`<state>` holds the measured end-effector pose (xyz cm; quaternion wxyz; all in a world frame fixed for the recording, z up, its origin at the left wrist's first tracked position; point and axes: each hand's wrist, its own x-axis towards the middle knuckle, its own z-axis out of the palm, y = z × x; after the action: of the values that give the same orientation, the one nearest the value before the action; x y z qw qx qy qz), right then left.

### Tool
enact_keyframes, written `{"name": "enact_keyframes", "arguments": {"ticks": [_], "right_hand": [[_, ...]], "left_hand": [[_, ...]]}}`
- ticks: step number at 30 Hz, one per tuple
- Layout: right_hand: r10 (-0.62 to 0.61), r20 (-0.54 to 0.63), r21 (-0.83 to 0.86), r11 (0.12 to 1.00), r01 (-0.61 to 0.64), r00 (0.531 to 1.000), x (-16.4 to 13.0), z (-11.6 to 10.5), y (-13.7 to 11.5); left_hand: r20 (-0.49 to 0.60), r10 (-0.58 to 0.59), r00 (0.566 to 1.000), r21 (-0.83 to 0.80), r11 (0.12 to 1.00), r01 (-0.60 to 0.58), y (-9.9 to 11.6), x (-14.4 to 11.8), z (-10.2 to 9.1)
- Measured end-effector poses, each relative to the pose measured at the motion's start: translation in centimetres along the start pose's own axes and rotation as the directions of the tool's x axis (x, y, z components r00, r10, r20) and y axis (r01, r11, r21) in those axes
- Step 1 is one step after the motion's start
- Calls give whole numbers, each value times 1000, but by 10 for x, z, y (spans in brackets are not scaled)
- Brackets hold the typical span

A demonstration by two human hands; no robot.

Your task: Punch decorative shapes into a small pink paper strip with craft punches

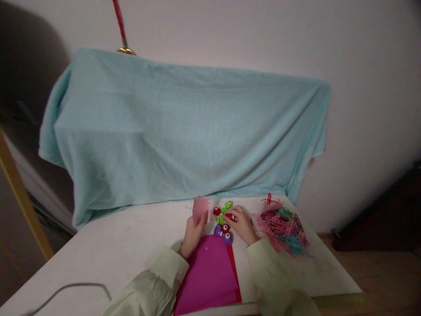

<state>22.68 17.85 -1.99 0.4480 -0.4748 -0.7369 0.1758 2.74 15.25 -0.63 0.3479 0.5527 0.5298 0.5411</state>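
Judging from the grips, the pink paper strip, pinched upright in the left hand fingers, was best kept steady while the right hand fingers closed on a red punch on the bench.

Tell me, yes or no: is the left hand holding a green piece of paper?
No, the left hand holds up a small pink paper piece with punched holes along its edge.

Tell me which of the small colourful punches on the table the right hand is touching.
The right hand rests on the red punch beside the green one; the purple punches lie nearer the magenta paper.
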Motion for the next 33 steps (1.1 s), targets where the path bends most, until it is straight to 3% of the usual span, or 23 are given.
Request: {"name": "enact_keyframes", "arguments": {"ticks": [8,20,30,33], "right_hand": [[-42,117,-65,997,50,992,-1,-2,-7],[-50,157,-77,995,62,986,0,-5,-4],[-48,138,-43,998,54,989,-1,-3,-8],[-1,94,2,1000,1,996,0,-4,-11]], "left_hand": [[32,-8,999,-23,1000,8,0,-1,0],[42,-8,999,11,1000,8,0,-1,0],[58,-61,996,-5,998,61,4,-2,1],[68,-55,996,-25,998,57,5,-2,1]]}}
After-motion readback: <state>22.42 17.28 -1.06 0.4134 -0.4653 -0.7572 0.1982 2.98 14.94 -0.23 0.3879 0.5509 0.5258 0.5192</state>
